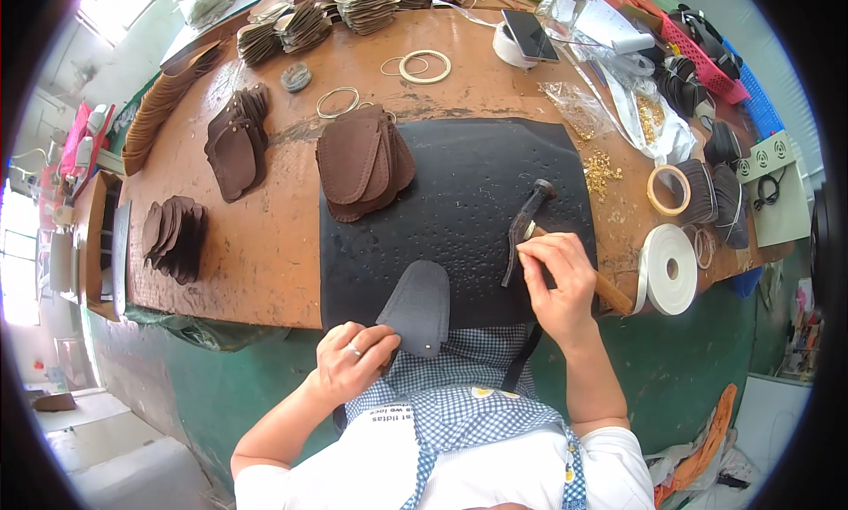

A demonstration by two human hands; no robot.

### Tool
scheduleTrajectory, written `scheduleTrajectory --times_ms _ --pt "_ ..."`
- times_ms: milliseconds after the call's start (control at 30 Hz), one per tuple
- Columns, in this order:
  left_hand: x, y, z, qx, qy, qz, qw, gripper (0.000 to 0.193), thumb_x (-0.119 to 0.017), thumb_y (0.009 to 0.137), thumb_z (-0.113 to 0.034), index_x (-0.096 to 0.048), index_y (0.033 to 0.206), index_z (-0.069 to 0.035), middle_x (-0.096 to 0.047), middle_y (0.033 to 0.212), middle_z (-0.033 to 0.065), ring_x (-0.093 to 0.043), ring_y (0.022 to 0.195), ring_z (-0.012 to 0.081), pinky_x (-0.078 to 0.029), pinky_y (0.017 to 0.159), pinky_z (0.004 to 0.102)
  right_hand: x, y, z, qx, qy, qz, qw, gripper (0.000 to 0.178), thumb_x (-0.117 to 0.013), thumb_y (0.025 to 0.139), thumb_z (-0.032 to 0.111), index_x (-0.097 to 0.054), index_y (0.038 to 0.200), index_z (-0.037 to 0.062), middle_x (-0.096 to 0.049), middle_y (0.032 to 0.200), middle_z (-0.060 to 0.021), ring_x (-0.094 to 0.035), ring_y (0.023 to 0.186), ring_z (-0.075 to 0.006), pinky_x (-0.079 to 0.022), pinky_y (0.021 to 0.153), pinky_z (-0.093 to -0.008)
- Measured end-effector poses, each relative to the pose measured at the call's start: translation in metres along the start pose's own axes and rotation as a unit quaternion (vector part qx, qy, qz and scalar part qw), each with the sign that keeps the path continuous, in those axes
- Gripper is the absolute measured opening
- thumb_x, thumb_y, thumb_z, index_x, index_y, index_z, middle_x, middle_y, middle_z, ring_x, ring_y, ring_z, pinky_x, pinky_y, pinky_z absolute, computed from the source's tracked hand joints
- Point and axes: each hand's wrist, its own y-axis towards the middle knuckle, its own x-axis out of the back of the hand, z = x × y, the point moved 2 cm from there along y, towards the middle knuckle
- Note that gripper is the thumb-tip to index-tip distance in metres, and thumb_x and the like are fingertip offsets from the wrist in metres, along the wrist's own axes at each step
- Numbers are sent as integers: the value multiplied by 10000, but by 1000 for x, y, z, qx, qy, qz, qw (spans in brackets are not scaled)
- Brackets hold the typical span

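Observation:
A dark grey leather piece (417, 302) with a rounded top and a small metal stud near its lower edge is held by my left hand (353, 358). My fingers pinch its lower left side, over the front edge of the black mat (459, 179). A hammer (521, 223) with a dark head and wooden handle lies on the mat's right part. Over its handle is my right hand (563, 280), thumb and forefinger tips together. Whatever they pinch is too small to make out. Part of the handle is hidden beneath this hand.
Brown leather pieces (360, 166) are stacked on the mat's far left corner. More brown stacks (237, 148) stand on the wooden table (265, 272). Gold fittings (602, 174), tape rolls (670, 270) and a phone (530, 35) are to the right. Rings (424, 67) lie further back.

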Motion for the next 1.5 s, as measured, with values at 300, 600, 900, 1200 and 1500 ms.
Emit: scheduleTrajectory --times_ms 300,600,900,1200,1500 --pt "29 73 8 319 -257 -97 907 127 -696 810 43 -651 917 -7 -626 787 0 -515 666 64 -409 587 212 25 -9 -20 -114 -65 27 991 168 -720 844 8 -677 1006 23 -665 1034 -104 -614 994 -287 -502 880 -397" --pt "-17 69 47 351 -101 -45 930 193 -706 901 -113 -652 1034 15 -588 932 11 -515 795 74 -415 688 225 31 -22 -29 -139 -175 140 965 290 -713 864 53 -624 1139 28 -601 1065 -128 -597 981 -335 -483 853 -436" --pt "-21 56 61 321 -146 -173 919 116 -605 964 9 -668 1061 14 -664 1101 84 -651 934 159 -525 850 285 36 -8 -17 -218 47 130 966 171 -662 906 28 -614 1059 -32 -577 904 -123 -596 708 -259 -493 648 -352" --pt "-36 86 51 290 -217 -132 923 137 -716 908 -56 -669 1025 -4 -736 907 130 -741 784 209 -564 676 304 31 1 10 -207 81 240 945 221 -704 897 68 -641 1077 -43 -671 876 -178 -663 695 -259 -520 629 -337" --pt "-44 94 51 283 -215 -83 931 102 -683 934 -58 -659 1014 0 -737 852 119 -744 765 211 -561 673 292 30 1 8 -175 61 234 954 233 -696 907 77 -632 1098 -39 -668 857 -188 -663 665 -305 -521 597 -362"
